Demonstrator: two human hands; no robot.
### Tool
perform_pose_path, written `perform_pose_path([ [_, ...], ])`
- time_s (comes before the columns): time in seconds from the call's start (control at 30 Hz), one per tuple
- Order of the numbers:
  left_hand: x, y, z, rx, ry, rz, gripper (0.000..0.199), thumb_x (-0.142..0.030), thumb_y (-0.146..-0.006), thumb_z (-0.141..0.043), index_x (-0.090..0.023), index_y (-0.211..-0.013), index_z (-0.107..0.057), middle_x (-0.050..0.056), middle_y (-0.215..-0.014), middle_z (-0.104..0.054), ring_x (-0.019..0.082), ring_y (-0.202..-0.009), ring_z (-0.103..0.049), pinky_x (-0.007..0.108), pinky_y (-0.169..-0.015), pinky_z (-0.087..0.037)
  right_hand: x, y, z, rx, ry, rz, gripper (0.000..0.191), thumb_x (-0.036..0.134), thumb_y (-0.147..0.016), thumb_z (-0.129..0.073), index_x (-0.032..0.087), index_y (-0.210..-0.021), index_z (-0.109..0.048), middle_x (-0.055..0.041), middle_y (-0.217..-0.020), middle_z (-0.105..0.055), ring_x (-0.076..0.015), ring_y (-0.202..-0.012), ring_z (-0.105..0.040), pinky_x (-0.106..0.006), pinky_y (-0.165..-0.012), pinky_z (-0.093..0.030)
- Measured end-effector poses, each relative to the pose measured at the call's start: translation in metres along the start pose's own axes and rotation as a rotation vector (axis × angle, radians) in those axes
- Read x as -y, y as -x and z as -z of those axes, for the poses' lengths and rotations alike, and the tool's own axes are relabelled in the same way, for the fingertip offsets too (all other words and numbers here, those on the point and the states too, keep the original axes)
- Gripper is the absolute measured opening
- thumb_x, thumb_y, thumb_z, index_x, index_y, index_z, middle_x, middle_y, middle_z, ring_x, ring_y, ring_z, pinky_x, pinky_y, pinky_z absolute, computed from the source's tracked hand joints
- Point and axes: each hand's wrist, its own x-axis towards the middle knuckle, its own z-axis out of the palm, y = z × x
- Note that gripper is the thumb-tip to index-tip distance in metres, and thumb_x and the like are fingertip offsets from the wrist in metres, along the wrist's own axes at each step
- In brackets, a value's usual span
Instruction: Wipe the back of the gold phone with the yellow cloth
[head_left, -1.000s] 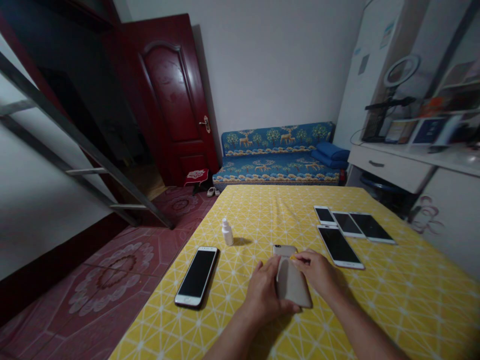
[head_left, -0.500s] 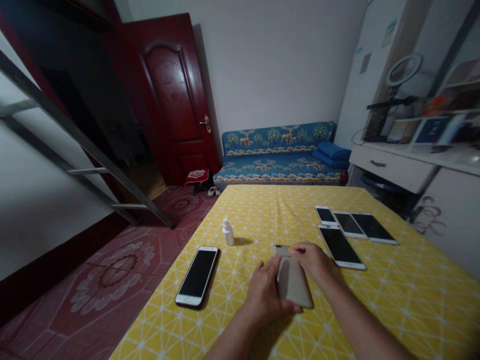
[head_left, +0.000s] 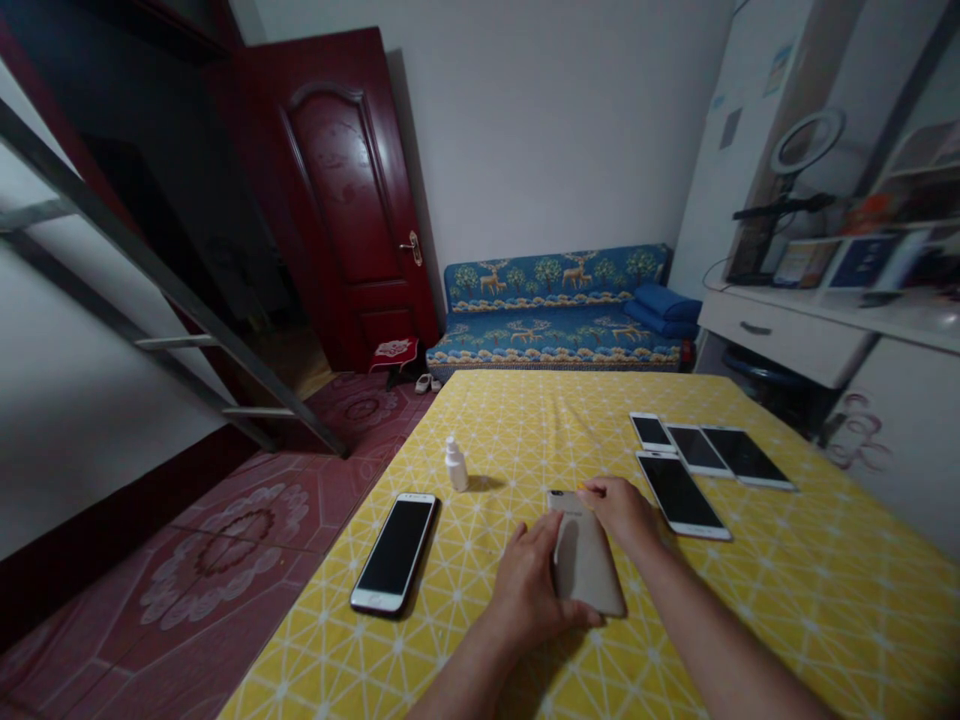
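A gold smartphone (head_left: 586, 565) lies back side up on the table, its camera corner at the far left. My left hand (head_left: 529, 590) grips it, fingers along the left edge and thumb at the near edge. At the phone's far right corner, my right hand (head_left: 619, 510) is closed in a pinch on a small yellow piece (head_left: 582, 487), mostly hidden by the fingertips. Left of my hands, a white-framed phone (head_left: 395, 553) rests screen up. Beyond it stands a small white bottle (head_left: 455, 466).
Several white phones lie screen up on the right, the nearest phone (head_left: 682, 494) close to my right forearm. A yellow patterned cloth (head_left: 517, 420) covers the table. Behind are a blue sofa (head_left: 547, 325) and a red door (head_left: 337, 190); a white desk (head_left: 795, 335) stands right.
My right hand has shifted slightly away from me, taking the yellow piece from over the phone's back to its far edge. My left hand and the phone stay put.
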Motion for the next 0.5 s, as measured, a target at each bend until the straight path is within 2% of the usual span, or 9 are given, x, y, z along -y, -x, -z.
perform_pose_path([
  [0.17,0.0,0.0,-0.001,-0.015,0.011,-0.005,0.12,-0.048,-0.044,-0.092,-0.02,-0.149,-0.04,0.015,-0.145,-0.053,0.04,-0.13,-0.05,0.063,-0.12,-0.017,-0.003,0.003,-0.005,-0.072,-0.018,0.002,0.023,0.039,-0.087,-0.058,0.029,-0.095,-0.077,-0.0055,-0.099,-0.077,-0.0228,-0.092,-0.071,-0.029,-0.072,-0.047],
  [0.33,-0.003,-0.001,0.001,-0.013,0.019,0.044,0.123,-0.048,-0.041,-0.093,-0.018,-0.149,-0.041,0.017,-0.144,-0.053,0.041,-0.129,-0.051,0.062,-0.12,-0.02,-0.007,0.015,-0.012,-0.167,-0.003,0.078,0.027,0.037,-0.091,-0.054,0.028,-0.101,-0.077,-0.0067,-0.106,-0.075,-0.0218,-0.095,-0.069,-0.029,-0.078,-0.048],
  [0.5,-0.001,-0.001,-0.001,-0.025,0.023,0.048,0.124,-0.05,-0.039,-0.093,-0.019,-0.148,-0.041,0.016,-0.142,-0.056,0.041,-0.128,-0.052,0.061,-0.12,-0.02,-0.008,0.024,-0.013,-0.166,-0.026,0.147,0.03,0.034,-0.094,-0.05,0.025,-0.107,-0.076,-0.0074,-0.108,-0.072,-0.0201,-0.094,-0.067,-0.029,-0.08,-0.049],
])
